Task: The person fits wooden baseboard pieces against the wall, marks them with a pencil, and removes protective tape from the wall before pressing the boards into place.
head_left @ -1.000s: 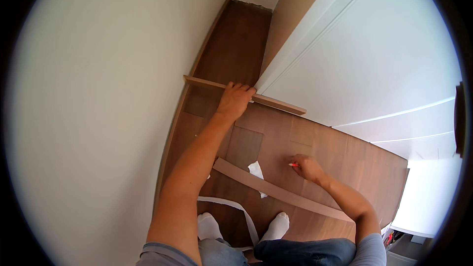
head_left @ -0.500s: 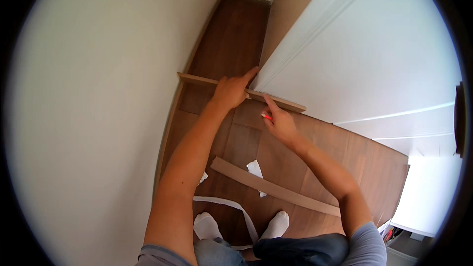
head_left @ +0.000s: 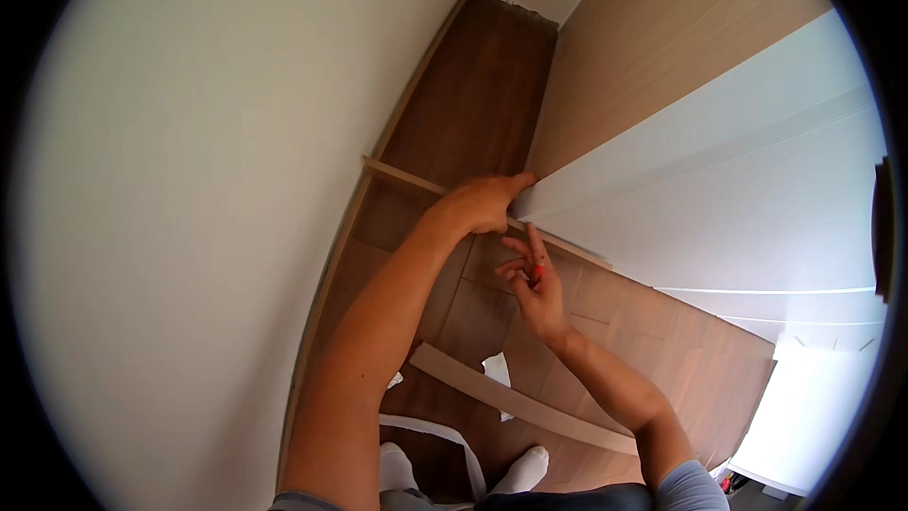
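Observation:
A narrow wooden strip spans the floor from the skirting along the left wall to the front of a white panel. My left hand is closed over the strip's middle, its index finger stretched toward the panel's corner. The thumb side is partly hidden. Below the strip is my right hand, palm partly turned up, with the index fingertip at the strip by the panel's foot. A small slim red thing is tucked between its fingers; too little shows to tell its kind.
A second wooden strip lies on the brown plank floor before my feet, over a white scrap. A long white band curls near my feet. Skirting runs along the left wall. Bottom right stands a white unit.
The view has shifted, showing more of the wood-grain side panel. My left hand stays on the strip. My right hand has turned palm up, its fingers more spread, still with the red thing.

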The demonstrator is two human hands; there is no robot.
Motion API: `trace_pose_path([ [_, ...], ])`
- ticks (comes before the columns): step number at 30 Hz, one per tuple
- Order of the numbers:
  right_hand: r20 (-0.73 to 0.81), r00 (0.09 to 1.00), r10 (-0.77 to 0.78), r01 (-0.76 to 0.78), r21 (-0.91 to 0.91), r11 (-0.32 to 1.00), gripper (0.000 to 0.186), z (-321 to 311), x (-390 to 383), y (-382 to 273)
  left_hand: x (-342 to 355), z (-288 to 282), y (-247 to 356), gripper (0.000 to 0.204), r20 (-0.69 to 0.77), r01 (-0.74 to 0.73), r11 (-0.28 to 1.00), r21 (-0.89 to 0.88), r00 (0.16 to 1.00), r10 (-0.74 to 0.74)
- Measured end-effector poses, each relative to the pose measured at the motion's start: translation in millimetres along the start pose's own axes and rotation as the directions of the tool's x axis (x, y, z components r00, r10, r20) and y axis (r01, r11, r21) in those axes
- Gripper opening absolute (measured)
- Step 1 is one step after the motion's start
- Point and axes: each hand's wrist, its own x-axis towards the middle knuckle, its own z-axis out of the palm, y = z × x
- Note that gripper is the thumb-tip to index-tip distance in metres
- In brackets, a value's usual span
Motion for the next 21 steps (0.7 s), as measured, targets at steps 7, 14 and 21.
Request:
trace_pose_path([
  [7, -0.046, 0.994, 0.101, -0.098, 0.065, 0.993, 0.077, -1, -5, -1, 1, -3, 0, 0.083, 0.048, 0.008, 0.994, -0.113, 0.999, -0.003],
  [14, -0.048, 0.999, 0.010, -0.011, -0.016, 1.000, 0.072, -11, -1, 0, -3, -1, 2, 0.087, 0.052, 0.048, 0.997, -0.060, 0.998, -0.045],
  [21, -0.123, 0.987, 0.100, -0.095, 0.044, 0.995, 0.041, -24, 2, -5, -2, -2, 5, 0.088, 0.071, 0.057, 0.997, -0.051, 0.996, -0.053],
])
